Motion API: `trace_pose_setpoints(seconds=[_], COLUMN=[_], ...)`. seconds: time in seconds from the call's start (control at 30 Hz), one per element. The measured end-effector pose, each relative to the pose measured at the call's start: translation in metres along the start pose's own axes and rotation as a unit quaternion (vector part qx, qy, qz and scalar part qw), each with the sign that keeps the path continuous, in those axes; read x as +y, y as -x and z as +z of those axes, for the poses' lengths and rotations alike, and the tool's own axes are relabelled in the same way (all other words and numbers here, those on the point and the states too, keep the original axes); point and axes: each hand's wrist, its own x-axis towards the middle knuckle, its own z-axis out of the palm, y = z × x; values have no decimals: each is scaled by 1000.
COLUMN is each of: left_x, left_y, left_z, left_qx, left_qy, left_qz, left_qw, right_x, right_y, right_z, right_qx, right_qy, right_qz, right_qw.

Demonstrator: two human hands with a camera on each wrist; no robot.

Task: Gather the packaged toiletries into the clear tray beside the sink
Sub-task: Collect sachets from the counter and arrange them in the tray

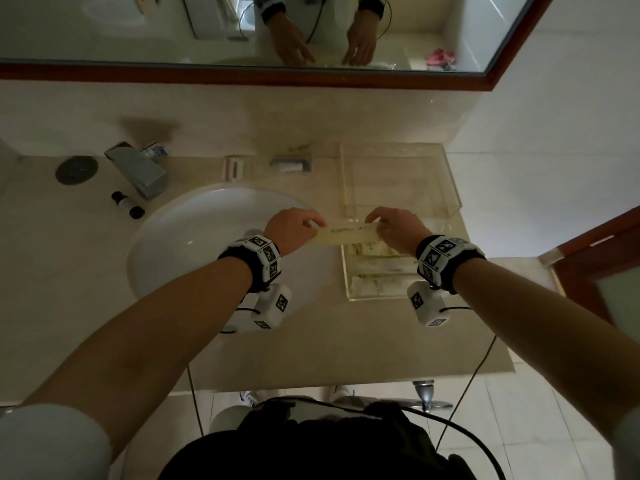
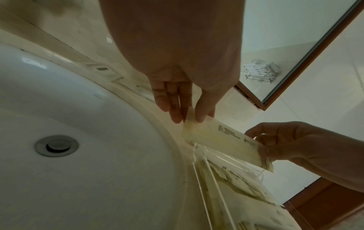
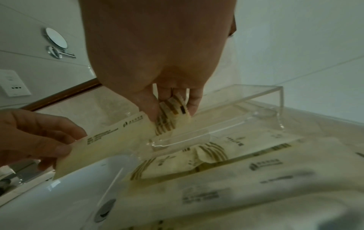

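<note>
A long cream packet [image 1: 346,233] with dark print hangs level between my two hands, over the gap between the sink and the near clear tray [image 1: 348,292]. My left hand [image 1: 317,224] pinches its left end [image 2: 189,123] with thumb and fingers. My right hand [image 1: 375,225] pinches the striped right end [image 3: 173,112], just above the tray's far wall [image 3: 177,141]. Several similar cream packets [image 1: 381,268] lie flat inside the tray [image 2: 206,186]. The same packet [image 2: 222,137] shows between both hands in the left wrist view.
A second clear box [image 1: 398,178] stands behind the tray by the wall. The white sink basin [image 1: 194,244] lies at left, with the faucet [image 1: 138,168] and two small dark-capped bottles [image 1: 128,204]. A small packet [image 1: 237,168] and a dish [image 1: 291,164] sit at the back.
</note>
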Motion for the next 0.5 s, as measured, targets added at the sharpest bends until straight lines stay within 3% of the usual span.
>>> trace_pose_setpoints(seconds=[0.3,0.5], left_x=[37,52], left_y=[-20,-29], left_z=[39,59], left_qx=[1,-43], left_qy=[-12,-71], left_qz=[10,13], left_qw=[1000,996], right_x=[50,77], right_y=[9,11], right_z=[-19,-23], right_qx=[28,8], right_qy=[-28,-21], right_qz=[32,32], right_qw=[999,999])
